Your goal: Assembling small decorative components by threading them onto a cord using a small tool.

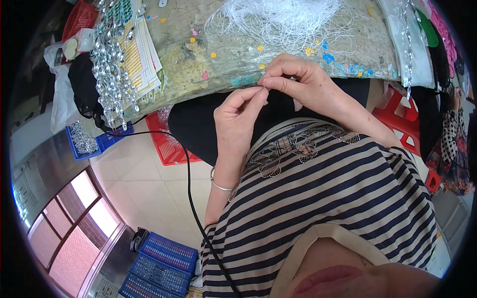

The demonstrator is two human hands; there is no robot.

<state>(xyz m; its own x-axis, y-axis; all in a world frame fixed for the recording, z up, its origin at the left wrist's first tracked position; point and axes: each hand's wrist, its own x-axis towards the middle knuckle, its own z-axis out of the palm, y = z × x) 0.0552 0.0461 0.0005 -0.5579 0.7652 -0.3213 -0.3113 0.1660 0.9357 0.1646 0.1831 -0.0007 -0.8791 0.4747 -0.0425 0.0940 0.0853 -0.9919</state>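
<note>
Both hands meet fingertip to fingertip over my lap, just off the table's near edge. My left hand (237,116) is closed in a pinch of thumb and forefinger. Against it, my right hand (298,82) pinches too, its thumb and forefinger touching the left fingertips. Whatever sits between them is too small to make out. Beyond the hands, a loose heap of white thread (283,20) lies on the worn table (184,64). Strands of clear, shiny beads (112,74) hang over the table's edge at the left.
Printed sheets (141,64) lie beside the beads. A red basket (171,144) and a blue tray (102,141) stand below the table's left side. A black cable (189,184) runs past my left arm. A red stool (400,116) stands at right, with another person's patterned sleeve (449,129) beyond.
</note>
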